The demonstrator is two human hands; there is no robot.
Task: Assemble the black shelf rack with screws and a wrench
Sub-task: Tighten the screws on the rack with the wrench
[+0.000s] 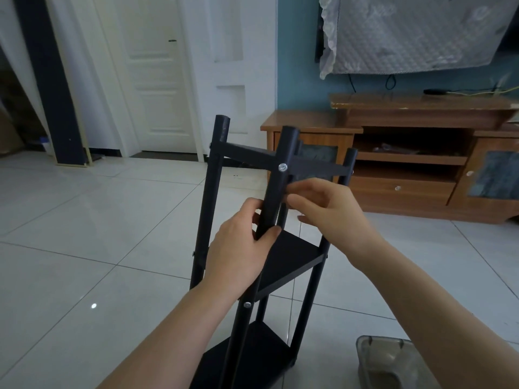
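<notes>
The black shelf rack (292, 256) stands upright on the tiled floor in front of me, with three shelf boards between black posts. My left hand (238, 248) grips the nearest post (276, 189) just below the top shelf. My right hand (325, 206) is to the right of that post, with its fingertips curled against the post's right side; whether they pinch anything is hidden. A silver screw head (283, 167) sits in the post at the top shelf's level, and another screw (247, 305) shows lower down. No wrench is visible.
A translucent grey plastic container (393, 360) lies on the floor at the lower right. A wooden TV cabinet (407, 169) stands behind the rack to the right, under a covered screen (407, 32). White doors (157, 80) are at the back left.
</notes>
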